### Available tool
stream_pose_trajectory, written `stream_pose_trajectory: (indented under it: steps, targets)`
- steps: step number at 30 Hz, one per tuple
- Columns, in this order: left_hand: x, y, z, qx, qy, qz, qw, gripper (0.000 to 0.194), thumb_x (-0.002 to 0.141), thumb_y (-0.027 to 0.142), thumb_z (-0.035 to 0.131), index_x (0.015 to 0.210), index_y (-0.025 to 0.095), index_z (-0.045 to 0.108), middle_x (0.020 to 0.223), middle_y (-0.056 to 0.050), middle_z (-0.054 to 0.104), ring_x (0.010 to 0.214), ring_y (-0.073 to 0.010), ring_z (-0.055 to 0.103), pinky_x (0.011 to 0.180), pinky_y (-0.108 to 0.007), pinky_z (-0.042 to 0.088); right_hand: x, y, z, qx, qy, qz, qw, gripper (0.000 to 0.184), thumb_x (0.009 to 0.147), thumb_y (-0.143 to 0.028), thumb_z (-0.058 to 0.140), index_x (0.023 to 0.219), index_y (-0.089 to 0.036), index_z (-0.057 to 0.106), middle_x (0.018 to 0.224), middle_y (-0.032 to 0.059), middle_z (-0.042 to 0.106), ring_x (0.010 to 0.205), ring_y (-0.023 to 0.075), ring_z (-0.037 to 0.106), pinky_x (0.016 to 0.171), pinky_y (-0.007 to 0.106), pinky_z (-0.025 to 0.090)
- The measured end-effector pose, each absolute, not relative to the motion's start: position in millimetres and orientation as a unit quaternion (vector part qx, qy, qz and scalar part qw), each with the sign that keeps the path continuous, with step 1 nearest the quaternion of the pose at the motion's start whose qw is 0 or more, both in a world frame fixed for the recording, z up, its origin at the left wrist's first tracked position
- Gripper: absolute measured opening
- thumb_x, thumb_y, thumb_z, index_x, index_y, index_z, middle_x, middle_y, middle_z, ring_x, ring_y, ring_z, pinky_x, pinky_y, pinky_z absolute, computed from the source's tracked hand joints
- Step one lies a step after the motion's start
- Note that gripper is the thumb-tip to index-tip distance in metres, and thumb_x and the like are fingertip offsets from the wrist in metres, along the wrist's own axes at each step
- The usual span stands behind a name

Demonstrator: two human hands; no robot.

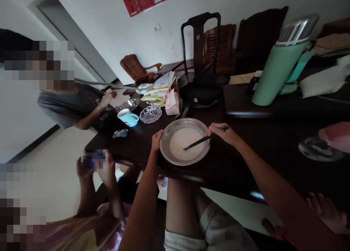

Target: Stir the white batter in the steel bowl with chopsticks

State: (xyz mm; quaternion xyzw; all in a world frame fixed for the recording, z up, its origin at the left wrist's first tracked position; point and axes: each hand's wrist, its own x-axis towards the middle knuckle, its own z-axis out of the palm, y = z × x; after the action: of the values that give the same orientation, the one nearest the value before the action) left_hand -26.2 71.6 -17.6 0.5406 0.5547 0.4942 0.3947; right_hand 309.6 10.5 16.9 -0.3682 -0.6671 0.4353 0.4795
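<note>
A wide metal bowl [166, 151] stands near the front edge of the dark table, holding a pale, milky mixture [180, 143]. My left hand [156, 140] grips the bowl's left rim, its fingers closed on it. In my right hand [222, 132] is a pair of dark chopsticks [201, 140], slanted down to the left with their tips in the mixture. That hand is at the bowl's right rim; whether it touches the metal I cannot tell.
Beyond the bowl lie a tissue pack [172, 104], books [160, 87], a glass dish [150, 114], a light-blue mug [128, 117] and a game controller [120, 133]. A tall green flask [280, 69] stands right. Two people are at the left; another person's hand [326, 211] shows at lower right.
</note>
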Motion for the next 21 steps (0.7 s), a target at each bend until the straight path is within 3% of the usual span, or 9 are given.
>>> stream_pose_trajectory:
  steps: [3,8,10,14,18,21]
  targets:
    - [-27,71,-18,0.543,0.555,0.492,0.392,0.047,0.070,0.059,0.067,0.053,0.019,0.048,0.055,0.004,0.041,0.060,-0.0110,0.037,0.056,-0.025,0.033,308,11,16,-0.378,-0.699,0.399,0.458,0.039,0.088,-0.057,0.060,0.076,-0.023,0.076,0.088,0.0057,0.077,0.089,0.0229,0.069,0.086,0.038,0.050]
    - [-28,73,-21,0.545,0.556,0.487,0.396,0.048,0.069,0.062,0.066,0.056,0.018,0.052,0.057,0.004,0.043,0.060,-0.0110,0.037,0.056,-0.025,0.032,317,13,18,-0.391,-0.621,0.417,0.537,0.049,0.088,-0.061,0.057,0.062,-0.022,0.070,0.070,0.0044,0.073,0.074,0.0217,0.070,0.080,0.037,0.052]
    - [-29,74,-22,0.545,0.557,0.486,0.396,0.048,0.068,0.062,0.067,0.057,0.017,0.053,0.057,0.004,0.044,0.060,-0.0111,0.038,0.057,-0.025,0.032,314,12,18,-0.373,-0.633,0.438,0.518,0.051,0.089,-0.062,0.055,0.061,-0.022,0.069,0.067,0.0041,0.072,0.071,0.0212,0.069,0.077,0.036,0.052]
    - [-29,74,-22,0.544,0.558,0.486,0.396,0.047,0.068,0.062,0.066,0.061,0.017,0.057,0.059,0.003,0.048,0.063,-0.0125,0.042,0.058,-0.025,0.034,308,11,17,-0.371,-0.702,0.390,0.466,0.041,0.089,-0.058,0.059,0.072,-0.024,0.075,0.081,0.0048,0.077,0.083,0.0221,0.066,0.082,0.037,0.049]
    - [-28,73,-22,0.545,0.554,0.488,0.397,0.048,0.067,0.063,0.066,0.062,0.017,0.059,0.060,0.002,0.050,0.064,-0.0128,0.044,0.059,-0.025,0.037,317,13,17,-0.402,-0.640,0.377,0.536,0.045,0.088,-0.059,0.059,0.065,-0.023,0.072,0.074,0.0043,0.074,0.076,0.0214,0.067,0.080,0.038,0.050]
    - [-27,73,-21,0.546,0.554,0.490,0.394,0.049,0.066,0.064,0.067,0.060,0.017,0.058,0.059,0.002,0.049,0.063,-0.0125,0.043,0.060,-0.025,0.037,315,12,17,-0.380,-0.632,0.423,0.527,0.051,0.091,-0.060,0.054,0.061,-0.022,0.069,0.067,0.0046,0.072,0.070,0.0206,0.067,0.076,0.037,0.051]
